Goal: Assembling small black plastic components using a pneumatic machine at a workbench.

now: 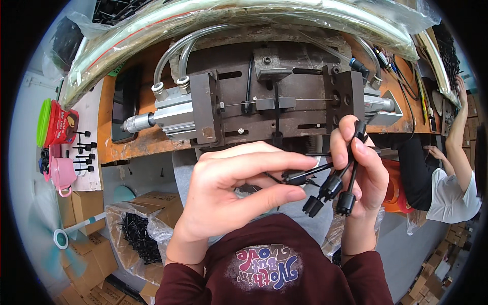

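In front of my chest, my right hand [362,170] is closed around several thin black rods with thick ribbed ends. Two ribbed ends [330,187] point down from its fingers. My left hand [244,185] reaches across from the left, its thumb and index finger on either side of another rod's black head [296,177]; that rod's shaft runs toward my right hand. Just beyond both hands stands a dark metal fixture [300,56] with an air cylinder [175,114] at its left. One black rod [277,114] lies upright across the fixture's middle, beside a small metal block.
A phone-like dark slab [124,104] lies on the orange bench [132,151]. Left are a red tub [63,124], a pink cup [63,173] and a fan [61,239]. A lined box [119,244] holds black rods. Another person [455,193] works at right.
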Demonstrator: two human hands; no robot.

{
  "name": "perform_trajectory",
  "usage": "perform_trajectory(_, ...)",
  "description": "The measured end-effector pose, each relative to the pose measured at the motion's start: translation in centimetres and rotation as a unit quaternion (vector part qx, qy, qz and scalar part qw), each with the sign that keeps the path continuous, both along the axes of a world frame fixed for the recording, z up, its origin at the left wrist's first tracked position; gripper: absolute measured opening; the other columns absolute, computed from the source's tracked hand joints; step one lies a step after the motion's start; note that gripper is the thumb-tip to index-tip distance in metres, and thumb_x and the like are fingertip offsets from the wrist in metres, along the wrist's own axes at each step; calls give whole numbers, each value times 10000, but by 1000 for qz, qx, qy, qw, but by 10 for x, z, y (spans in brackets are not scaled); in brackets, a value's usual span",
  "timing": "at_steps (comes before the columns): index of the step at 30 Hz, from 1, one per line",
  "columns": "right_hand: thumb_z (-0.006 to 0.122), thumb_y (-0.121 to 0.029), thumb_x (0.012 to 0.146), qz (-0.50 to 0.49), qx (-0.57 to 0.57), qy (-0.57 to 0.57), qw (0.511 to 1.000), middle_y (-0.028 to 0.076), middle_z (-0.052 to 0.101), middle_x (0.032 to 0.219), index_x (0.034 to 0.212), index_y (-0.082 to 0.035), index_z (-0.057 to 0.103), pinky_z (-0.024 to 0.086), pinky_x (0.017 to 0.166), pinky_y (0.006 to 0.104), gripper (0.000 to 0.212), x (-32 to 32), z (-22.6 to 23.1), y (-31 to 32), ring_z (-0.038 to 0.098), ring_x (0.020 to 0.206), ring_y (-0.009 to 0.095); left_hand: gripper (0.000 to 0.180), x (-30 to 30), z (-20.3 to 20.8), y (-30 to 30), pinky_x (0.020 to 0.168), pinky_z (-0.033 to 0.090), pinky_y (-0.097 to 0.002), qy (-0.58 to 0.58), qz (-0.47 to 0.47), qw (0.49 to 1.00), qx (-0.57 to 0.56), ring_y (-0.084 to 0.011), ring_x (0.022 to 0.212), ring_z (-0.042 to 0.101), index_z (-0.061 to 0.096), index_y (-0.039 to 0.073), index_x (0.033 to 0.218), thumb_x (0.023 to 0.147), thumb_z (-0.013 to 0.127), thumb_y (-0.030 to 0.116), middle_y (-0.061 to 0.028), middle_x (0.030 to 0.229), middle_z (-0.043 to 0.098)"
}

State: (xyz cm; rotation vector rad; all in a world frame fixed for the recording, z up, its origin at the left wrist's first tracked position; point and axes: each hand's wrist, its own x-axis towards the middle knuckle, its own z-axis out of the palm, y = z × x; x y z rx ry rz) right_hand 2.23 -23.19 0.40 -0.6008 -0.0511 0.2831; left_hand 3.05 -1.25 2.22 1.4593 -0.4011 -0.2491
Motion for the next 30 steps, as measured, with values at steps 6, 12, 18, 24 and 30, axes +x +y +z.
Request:
perform_trajectory(6, 467, -111, 1015, -14, -37, -41, 998, 236, 643, 947, 1147, -2, 451, 397, 357, 193, 172, 5, 4, -7, 522, 423, 108, 381, -8, -3, 5, 683, 560, -295, -100, 0, 995, 15, -228, 777, 718, 768, -44, 875, 545, 916, 77, -177, 862, 742)
perform_trajectory(12, 454, -110, 1033, -114, -67, -41, 990, 191, 632, 957, 1131, 1, 464, 393, 373, 165, 149, 8, 6, -20, 474, 420, 69, 372, -16, -7, 10, 666, 550, -272, -167, 69, 982, 62, -197, 760, 700, 777, 21, 830, 512, 948, 111, -118, 818, 712)
perform_trajectory(18, 476, -122, 1031, -165, -115, -31, 979, 184, 640, 964, 1140, 0, 483, 402, 385, 173, 163, 6, 6, -18, 517, 473, 71, 317, -11, -34, -17, 718, 563, -292, -329, 175, 875, 309, -200, 797, 711, 743, 24, 965, 664, 841, 42, -139, 1137, 722)
perform_trajectory(24, 489, -120, 1026, -191, -124, -21, 973, 188, 640, 964, 1141, 2, 480, 403, 391, 176, 167, 4, 3, -14, 534, 479, 80, 252, 5, -38, -24, 602, 491, -272, -395, 185, 802, 409, -182, 659, 649, 725, 27, 959, 731, 806, 97, -104, 1197, 713)
perform_trajectory(30, 487, -117, 1026, -183, -130, -24, 974, 193, 645, 965, 1133, -2, 479, 408, 393, 187, 157, 4, 2, -12, 534, 470, 93, 254, 8, -32, -27, 585, 482, -277, -386, 176, 798, 427, -177, 633, 634, 723, 35, 956, 731, 808, 113, -90, 1209, 710)
